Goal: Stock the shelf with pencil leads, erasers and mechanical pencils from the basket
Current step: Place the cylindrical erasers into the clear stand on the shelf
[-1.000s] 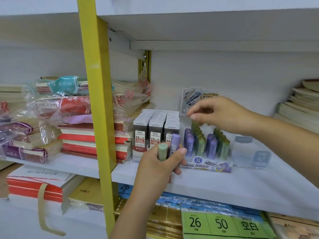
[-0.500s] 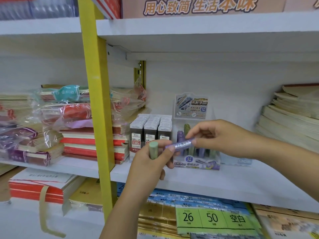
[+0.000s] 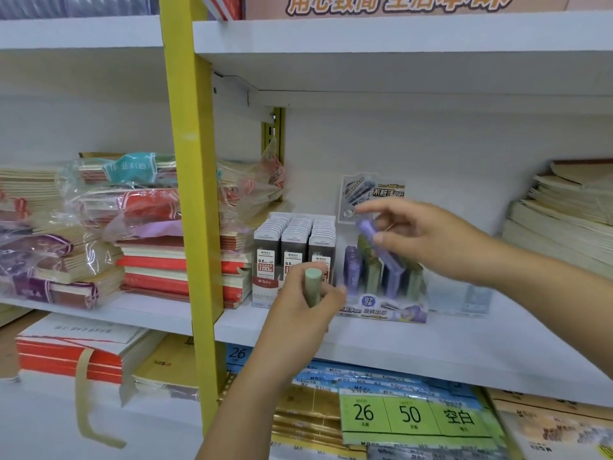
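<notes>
My left hand (image 3: 303,308) grips a pale green lead tube (image 3: 313,285) upright in front of the shelf (image 3: 414,346). My right hand (image 3: 428,242) pinches a purple lead tube (image 3: 379,245), tilted, over the display box (image 3: 381,308) that holds several purple and green tubes. To the left of that box stands a grey box of 0.5 mm pencil leads (image 3: 292,250) in three rows. The basket is out of view.
A yellow upright post (image 3: 190,194) divides the shelving. Wrapped notebook stacks (image 3: 132,227) fill the left side, and paper stacks (image 3: 564,214) lie at the right. A small clear stand (image 3: 476,298) sits right of the display box. Packs of loose-leaf paper (image 3: 414,416) lie below.
My right hand took the purple tube from my left hand and carried it up and right over the display box. My left hand now holds only the green tube.
</notes>
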